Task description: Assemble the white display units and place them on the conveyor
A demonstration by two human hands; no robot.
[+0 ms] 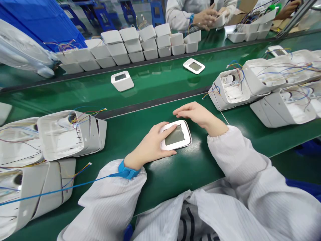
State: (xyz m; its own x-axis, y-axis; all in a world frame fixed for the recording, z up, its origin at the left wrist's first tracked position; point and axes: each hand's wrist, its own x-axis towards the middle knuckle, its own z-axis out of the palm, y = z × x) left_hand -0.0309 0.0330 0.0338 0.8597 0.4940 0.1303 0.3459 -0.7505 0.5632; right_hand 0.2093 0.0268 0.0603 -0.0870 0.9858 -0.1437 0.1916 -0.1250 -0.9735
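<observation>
A white panel with a grey screen [186, 134] lies on the green work surface [175, 177] in front of me. My left hand [152, 144], with a blue strap at the wrist, grips this panel from its left side, one finger across the screen and the thumb along the near edge. Just beyond the panel's far right corner, my right hand [198, 115] hovers with its fingers bent and pressed together; whether anything small is between them is hidden.
Stacked white housings with wires stand at left [60, 134] and right [233, 90]. Beyond a dark rail, two panels [122, 85] [194, 66] lie on a green belt. More housings [132, 45] line the far side, where a person's hands [205, 18] work.
</observation>
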